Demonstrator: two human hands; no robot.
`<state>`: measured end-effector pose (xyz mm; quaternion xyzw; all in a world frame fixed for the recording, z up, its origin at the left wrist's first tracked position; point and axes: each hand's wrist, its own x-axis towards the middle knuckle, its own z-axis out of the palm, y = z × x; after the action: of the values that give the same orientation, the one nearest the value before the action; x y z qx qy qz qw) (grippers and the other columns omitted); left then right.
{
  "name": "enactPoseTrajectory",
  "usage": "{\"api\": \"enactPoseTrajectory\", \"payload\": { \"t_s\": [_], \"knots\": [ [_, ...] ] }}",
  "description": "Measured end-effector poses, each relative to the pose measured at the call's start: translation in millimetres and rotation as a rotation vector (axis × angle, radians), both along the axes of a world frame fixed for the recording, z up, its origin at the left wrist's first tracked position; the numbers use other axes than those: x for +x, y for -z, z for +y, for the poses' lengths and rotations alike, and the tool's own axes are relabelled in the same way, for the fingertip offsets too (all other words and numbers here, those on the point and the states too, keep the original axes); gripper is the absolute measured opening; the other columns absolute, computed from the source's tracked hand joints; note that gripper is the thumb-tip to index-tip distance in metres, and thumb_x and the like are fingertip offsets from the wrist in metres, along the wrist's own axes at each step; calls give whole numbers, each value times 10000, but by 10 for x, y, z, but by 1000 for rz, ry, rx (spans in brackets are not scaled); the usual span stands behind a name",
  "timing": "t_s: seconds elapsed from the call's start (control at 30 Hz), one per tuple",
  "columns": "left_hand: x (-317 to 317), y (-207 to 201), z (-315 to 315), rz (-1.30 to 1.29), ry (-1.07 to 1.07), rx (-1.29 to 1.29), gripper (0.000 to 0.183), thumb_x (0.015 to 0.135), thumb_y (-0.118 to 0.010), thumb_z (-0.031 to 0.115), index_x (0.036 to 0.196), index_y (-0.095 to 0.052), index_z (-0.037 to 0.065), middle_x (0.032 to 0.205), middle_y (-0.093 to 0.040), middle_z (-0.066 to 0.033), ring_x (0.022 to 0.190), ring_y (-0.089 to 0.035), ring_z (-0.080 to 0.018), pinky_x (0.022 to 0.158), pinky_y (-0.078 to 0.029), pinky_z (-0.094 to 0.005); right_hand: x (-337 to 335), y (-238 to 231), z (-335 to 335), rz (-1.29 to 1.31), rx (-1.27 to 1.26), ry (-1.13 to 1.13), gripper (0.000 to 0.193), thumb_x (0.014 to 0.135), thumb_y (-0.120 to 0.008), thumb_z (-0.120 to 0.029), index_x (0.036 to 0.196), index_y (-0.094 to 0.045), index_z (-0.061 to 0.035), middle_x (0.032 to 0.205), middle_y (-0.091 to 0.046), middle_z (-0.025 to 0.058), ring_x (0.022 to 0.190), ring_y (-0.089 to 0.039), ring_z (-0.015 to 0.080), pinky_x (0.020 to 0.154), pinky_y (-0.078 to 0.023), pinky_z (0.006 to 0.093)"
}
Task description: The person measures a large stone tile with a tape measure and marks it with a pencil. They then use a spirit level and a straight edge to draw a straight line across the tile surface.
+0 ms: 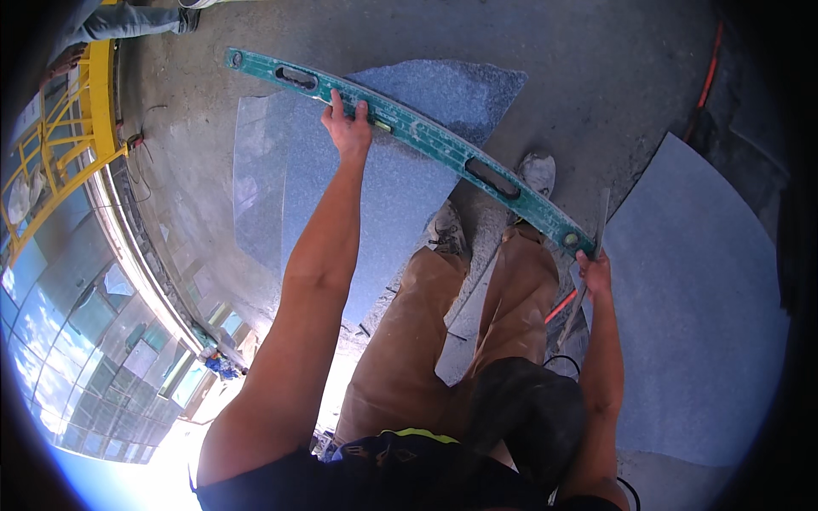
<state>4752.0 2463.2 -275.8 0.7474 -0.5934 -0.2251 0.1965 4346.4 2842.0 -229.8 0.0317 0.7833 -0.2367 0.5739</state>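
Note:
A long green spirit level point(426, 140) stretches diagonally in front of me, with oblong hand slots and a small yellowish vial. My left hand point(348, 132) grips its near edge left of the middle, thumb and index finger on its face. At the level's right end, my right hand point(595, 274) is closed around a thin grey flat strip point(603, 221), which crosses that end; its fingers are partly hidden. Under the level lies a grey stone slab point(366, 204) with one rough, broken far edge.
Another large grey slab point(690, 307) with a curved edge lies at the right. My shoes point(537, 175) stand between the slabs. A yellow metal frame point(102, 102) and glass panels point(77, 341) are at the left. Another person's leg point(141, 23) shows at the top left. A red strip point(711, 64) lies far right.

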Motion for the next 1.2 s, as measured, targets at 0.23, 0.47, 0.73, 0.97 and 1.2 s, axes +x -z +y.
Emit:
{"api": "enactPoseTrajectory", "payload": {
  "t_s": [0.23, 0.47, 0.73, 0.97, 1.2],
  "knots": [
    [-37, -48, -15, 21, -8, 31, 701, 866, -685, 274, 1464, -368, 89, 1341, -340, -214, 1056, -536, -304, 926, -454, -370, 7, 33, 50, -5, -17, 11, 376, 878, -667, -78, 1236, -563, -122, 820, -599, -31, 575, -465, 63, 476, -378, 233],
    [-21, -15, -16, 2, -8, 52, 701, 873, -678, 276, 1468, -359, 88, 1348, -331, -214, 1057, -538, -307, 931, -453, -370, 1, 24, 51, -11, -26, 31, 372, 881, -663, -81, 1237, -564, -123, 806, -592, -32, 564, -456, 64, 476, -378, 234],
    [-3, 15, -19, 26, -20, 48, 698, 868, -680, 286, 1465, -370, 97, 1341, -345, -212, 1031, -553, -299, 921, -460, -368, -5, 30, 32, 9, -6, -21, 404, 882, -658, -73, 1269, -545, -98, 800, -590, -19, 566, -460, 69, 479, -381, 237],
    [-29, -29, -24, 46, -31, 72, 708, 862, -686, 289, 1466, -369, 102, 1342, -349, -214, 1029, -559, -300, 920, -466, -370, 9, 44, 57, 21, -9, -1, 394, 879, -659, -73, 1256, -547, -91, 798, -589, -15, 574, -467, 69, 483, -382, 240],
    [-59, -54, -21, -24, -11, 64, 703, 867, -681, 288, 1468, -365, 106, 1346, -343, -216, 1021, -569, -298, 925, -466, -368, -25, 62, 60, 23, 16, -9, 387, 875, -674, -85, 1243, -559, -118, 795, -589, -32, 562, -457, 66, 467, -370, 241]
  ]
}}
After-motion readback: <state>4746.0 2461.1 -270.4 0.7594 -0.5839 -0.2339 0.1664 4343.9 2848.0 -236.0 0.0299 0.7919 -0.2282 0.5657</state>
